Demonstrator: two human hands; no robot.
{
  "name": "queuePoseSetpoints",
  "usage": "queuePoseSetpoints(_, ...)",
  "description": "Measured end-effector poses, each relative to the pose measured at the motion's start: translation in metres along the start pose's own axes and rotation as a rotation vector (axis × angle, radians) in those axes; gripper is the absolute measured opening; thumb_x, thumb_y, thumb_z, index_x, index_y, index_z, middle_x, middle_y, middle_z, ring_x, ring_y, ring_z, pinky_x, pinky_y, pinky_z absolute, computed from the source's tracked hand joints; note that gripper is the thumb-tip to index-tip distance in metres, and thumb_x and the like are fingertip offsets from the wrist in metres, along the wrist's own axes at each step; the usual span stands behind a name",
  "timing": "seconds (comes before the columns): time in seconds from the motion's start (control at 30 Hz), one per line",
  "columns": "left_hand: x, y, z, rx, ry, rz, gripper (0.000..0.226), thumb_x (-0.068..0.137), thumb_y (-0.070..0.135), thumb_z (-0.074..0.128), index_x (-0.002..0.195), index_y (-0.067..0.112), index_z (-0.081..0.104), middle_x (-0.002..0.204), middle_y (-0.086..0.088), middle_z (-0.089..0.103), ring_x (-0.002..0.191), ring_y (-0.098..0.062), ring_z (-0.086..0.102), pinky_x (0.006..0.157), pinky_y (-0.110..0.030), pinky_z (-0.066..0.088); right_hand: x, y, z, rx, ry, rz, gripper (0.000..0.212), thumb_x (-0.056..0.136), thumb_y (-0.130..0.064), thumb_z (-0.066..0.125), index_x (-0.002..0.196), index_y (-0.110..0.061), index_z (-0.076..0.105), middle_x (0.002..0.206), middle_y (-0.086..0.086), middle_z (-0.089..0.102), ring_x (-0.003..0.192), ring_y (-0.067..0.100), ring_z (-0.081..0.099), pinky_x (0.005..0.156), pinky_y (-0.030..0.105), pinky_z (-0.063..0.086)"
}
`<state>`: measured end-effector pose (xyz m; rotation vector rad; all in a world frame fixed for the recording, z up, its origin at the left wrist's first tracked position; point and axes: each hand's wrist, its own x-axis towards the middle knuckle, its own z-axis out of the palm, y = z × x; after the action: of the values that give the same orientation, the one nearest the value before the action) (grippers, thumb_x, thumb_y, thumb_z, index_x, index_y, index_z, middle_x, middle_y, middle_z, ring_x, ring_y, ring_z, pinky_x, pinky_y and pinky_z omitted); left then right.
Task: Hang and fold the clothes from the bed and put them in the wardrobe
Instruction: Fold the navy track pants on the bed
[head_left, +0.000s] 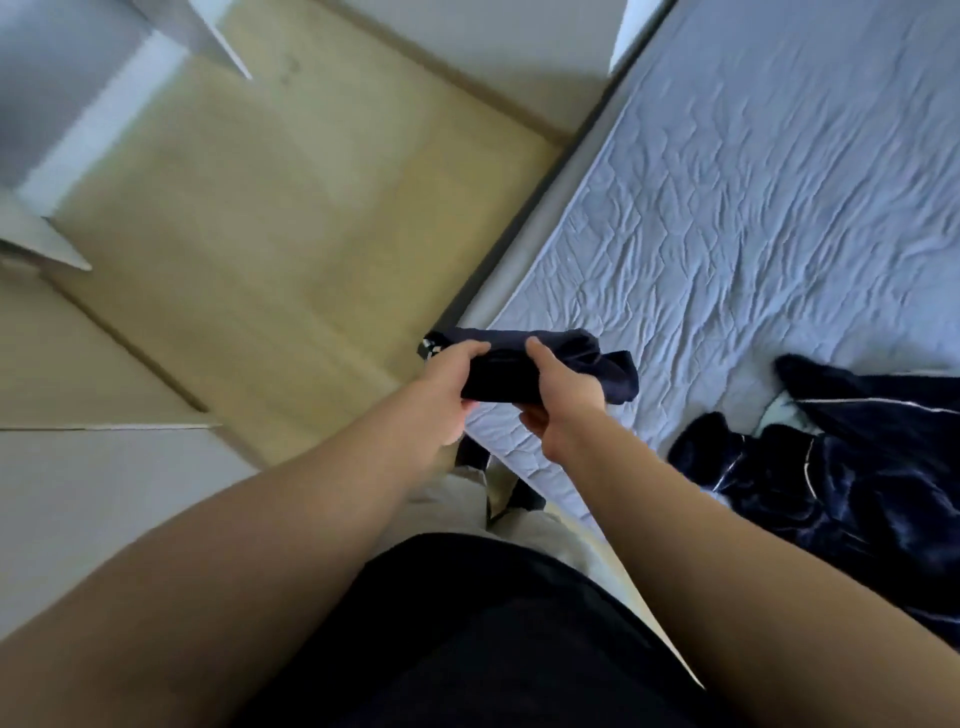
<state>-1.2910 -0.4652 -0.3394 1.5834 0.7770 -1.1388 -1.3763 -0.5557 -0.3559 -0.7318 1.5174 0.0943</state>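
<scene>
Navy pile (852, 499) on bed (753, 208), right of hands. Left hand (447, 389) and right hand (558, 397) both grip folded garment (566, 371), arms outstretched.

Head view, single frame: soft daylight, wide-angle lens, partly motion-blurred.

Bright, diffuse light with no hard glare. The bed sheet (753, 208) at 2 o'clock reads cool blue-grey, its creases picked out by shallow shadows. The floor (285, 234) and white panels (78, 130) from 9 to 11 o'clock are smeared by blur. Sharpest at centre, where the left hand (447, 384) and right hand (561, 400) grip the folded dark garment (504, 374), itself near-black with little detail. The dark pile (857, 493) at 4 o'clock shows a faint sheen. Straight edges bow, and the forearms swell toward 5 and 7 o'clock.
</scene>
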Motion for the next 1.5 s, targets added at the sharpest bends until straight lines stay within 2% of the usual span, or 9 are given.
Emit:
queuePoseSetpoints(0.07, -0.026, 0.02, -0.031, -0.104, 0.027, 0.042, 0.022, 0.089, 0.024, 0.074, 0.106, 0.014, 0.065, 0.1, -0.004, 0.07, 0.082, -0.013, 0.065, 0.062, -0.022, 0.053, -0.028, -0.008, 0.026, -0.08, -0.091, -0.061, 0.044, 0.079, -0.049, 0.082, 0.092, -0.013, 0.061, 0.088, 0.008, 0.073, 0.075, 0.026, 0.075, 0.069, 0.036, 0.063)
queuePoseSetpoints(0.17, -0.055, 0.049, -0.076, -0.225, 0.092, 0.117, 0.027, 0.087, 0.027, 0.076, 0.108, 0.014, 0.066, 0.097, -0.003, 0.069, 0.078, -0.013, 0.063, 0.049, -0.02, 0.048, -0.066, -0.026, 0.07, -0.172, -0.224, -0.143, 0.047, 0.079, -0.047, 0.082, 0.099, -0.009, 0.064, 0.09, 0.011, 0.074, 0.077, 0.029, 0.074, 0.063, 0.035, 0.062)
queuePoseSetpoints(0.27, -0.079, 0.071, -0.116, -0.289, 0.126, 0.153, 0.018, 0.085, 0.03, 0.076, 0.09, 0.019, 0.063, 0.078, 0.001, 0.063, 0.059, -0.011, 0.053, 0.033, -0.014, 0.032, -0.1, -0.037, 0.113, -0.222, -0.29, -0.232, 0.055, 0.074, -0.048, 0.083, 0.107, -0.008, 0.064, 0.096, 0.012, 0.074, 0.084, 0.031, 0.074, 0.068, 0.038, 0.062)
queuePoseSetpoints(0.37, -0.097, 0.102, -0.165, -0.326, 0.15, 0.246, 0.018, 0.081, 0.034, 0.074, 0.086, 0.021, 0.062, 0.071, 0.003, 0.06, 0.056, -0.012, 0.047, 0.045, -0.023, 0.03, -0.134, -0.047, 0.167, -0.268, -0.378, -0.312, 0.057, 0.07, -0.051, 0.082, 0.108, -0.014, 0.063, 0.098, 0.006, 0.075, 0.081, 0.024, 0.076, 0.062, 0.034, 0.054)
queuePoseSetpoints(0.47, -0.104, 0.138, -0.234, -0.435, 0.191, 0.339, 0.024, 0.079, 0.036, 0.076, 0.095, 0.021, 0.066, 0.077, 0.003, 0.065, 0.061, -0.014, 0.05, 0.056, -0.029, 0.031, -0.172, -0.053, 0.241, -0.362, -0.466, -0.354, 0.053, 0.072, -0.051, 0.083, 0.105, -0.017, 0.059, 0.097, 0.002, 0.074, 0.073, 0.019, 0.077, 0.06, 0.032, 0.052)
queuePoseSetpoints(0.63, -0.087, 0.209, -0.342, -0.506, 0.244, 0.435, 0.031, 0.079, 0.038, 0.078, 0.103, 0.022, 0.067, 0.081, 0.004, 0.069, 0.064, -0.014, 0.058, 0.056, -0.028, 0.033, -0.217, -0.061, 0.377, -0.428, -0.548, -0.405, 0.039, 0.077, -0.044, 0.082, 0.097, -0.018, 0.06, 0.094, 0.002, 0.073, 0.063, 0.017, 0.076, 0.058, 0.031, 0.052)
queuePoseSetpoints(0.93, -0.061, 0.372, -0.489, -0.584, 0.245, 0.573, 0.036, 0.077, 0.038, 0.081, 0.106, 0.019, 0.068, 0.096, 0.001, 0.072, 0.078, -0.018, 0.062, 0.065, -0.03, 0.037, -0.282, -0.102, 0.579, -0.354, -0.626, -0.415, 0.038, 0.079, -0.042, 0.083, 0.104, -0.02, 0.063, 0.101, -0.001, 0.075, 0.07, 0.017, 0.077, 0.068, 0.032, 0.051)
queuePoseSetpoints(1.3, -0.017, 0.618, -0.578, -0.598, 0.273, 0.752, 0.033, 0.077, 0.037, 0.08, 0.104, 0.021, 0.071, 0.09, 0.005, 0.073, 0.075, -0.015, 0.067, 0.065, -0.031, 0.035, -0.3, -0.247, 0.808, -0.361, -0.762, -0.576, 0.037, 0.081, -0.046, 0.08, 0.103, -0.02, 0.068, 0.096, 0.001, 0.078, 0.075, 0.016, 0.076, 0.063, 0.031, 0.052)
queuePoseSetpoints(1.5, -0.025, 0.774, -0.617, -0.664, 0.338, 0.851, 0.033, 0.076, 0.035, 0.082, 0.102, 0.018, 0.073, 0.082, 0.004, 0.074, 0.073, -0.016, 0.067, 0.065, -0.031, 0.037, -0.337, -0.352, 0.935, -0.364, -0.866, -0.638, 0.036, 0.082, -0.043, 0.08, 0.107, -0.021, 0.067, 0.099, 0.0, 0.077, 0.077, 0.015, 0.076, 0.071, 0.034, 0.052)
